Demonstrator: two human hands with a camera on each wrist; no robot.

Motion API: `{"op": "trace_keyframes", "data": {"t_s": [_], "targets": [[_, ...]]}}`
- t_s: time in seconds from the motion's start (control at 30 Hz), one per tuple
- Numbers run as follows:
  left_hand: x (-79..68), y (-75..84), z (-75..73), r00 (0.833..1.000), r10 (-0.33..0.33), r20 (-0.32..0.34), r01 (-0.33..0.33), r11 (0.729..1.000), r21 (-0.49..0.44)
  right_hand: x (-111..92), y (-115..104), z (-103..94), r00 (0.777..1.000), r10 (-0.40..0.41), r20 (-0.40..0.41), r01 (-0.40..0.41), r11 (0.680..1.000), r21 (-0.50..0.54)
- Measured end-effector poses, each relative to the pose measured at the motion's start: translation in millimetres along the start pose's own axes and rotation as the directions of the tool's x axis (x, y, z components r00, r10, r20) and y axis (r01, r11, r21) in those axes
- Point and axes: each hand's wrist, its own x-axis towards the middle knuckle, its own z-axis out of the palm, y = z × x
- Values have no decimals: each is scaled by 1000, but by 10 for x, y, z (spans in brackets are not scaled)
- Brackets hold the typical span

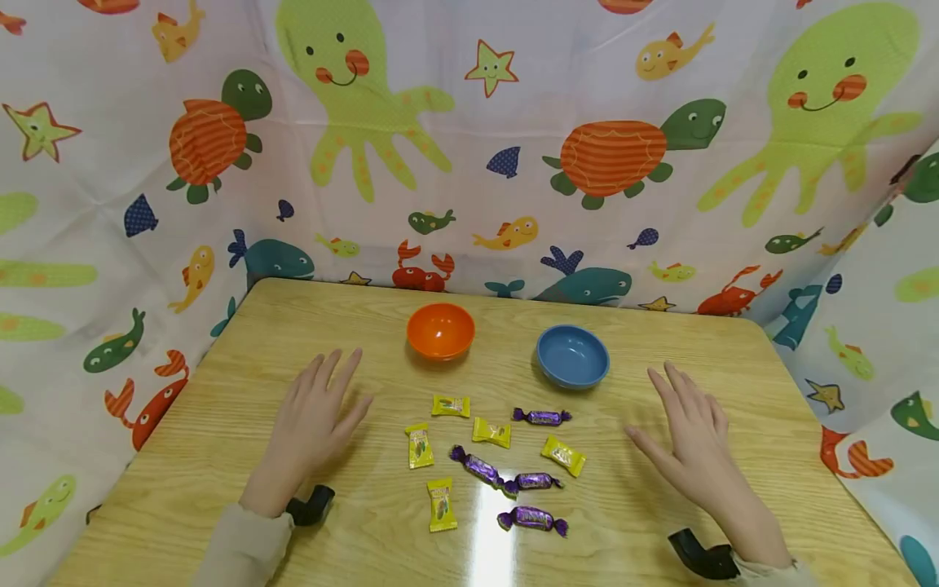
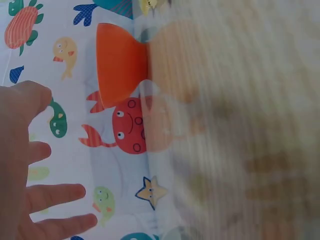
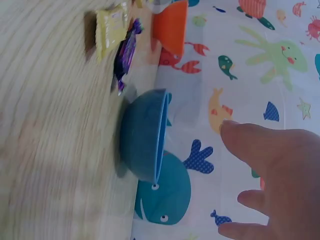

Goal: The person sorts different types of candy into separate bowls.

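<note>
My left hand [image 1: 311, 420] is held over the left part of the table, fingers extended and nothing in them. On the other side, my right hand [image 1: 693, 440] has its fingers spread and holds nothing; the blue bowl [image 1: 573, 357] is the nearest thing to it. An orange bowl [image 1: 441, 332] stands at the back, left of the blue one. Between the hands lie several candies in yellow wrappers, such as one yellow candy [image 1: 442, 505] at the front left. Several purple twist-wrapped candies lie among them, including a purple candy [image 1: 533, 518] at the front.
The wooden table [image 1: 352, 522] has a fabric curtain [image 1: 469, 179] with sea animals behind it and at both sides. Black wrist mounts [image 1: 311, 505] sit at both cuffs. A bright reflection shows on the table's front middle.
</note>
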Motion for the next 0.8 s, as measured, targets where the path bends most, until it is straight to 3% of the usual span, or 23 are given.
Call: {"op": "trace_keyframes", "data": {"t_s": [0.17,0.27,0.57,0.8], "targets": [[105,-22,22,996,52,-74,-58,996,-69,118,-98,-6,997,-37,-69,42,996,76],[177,-21,29,995,55,-83,-64,990,-122,187,-150,-3,992,-61,-113,73,992,102],[445,18,97,999,8,-53,-23,958,-286,390,-293,76,975,-137,-176,168,970,177],[666,40,208,999,-31,35,42,935,-353,537,-408,206,963,-189,-190,231,945,231]]}}
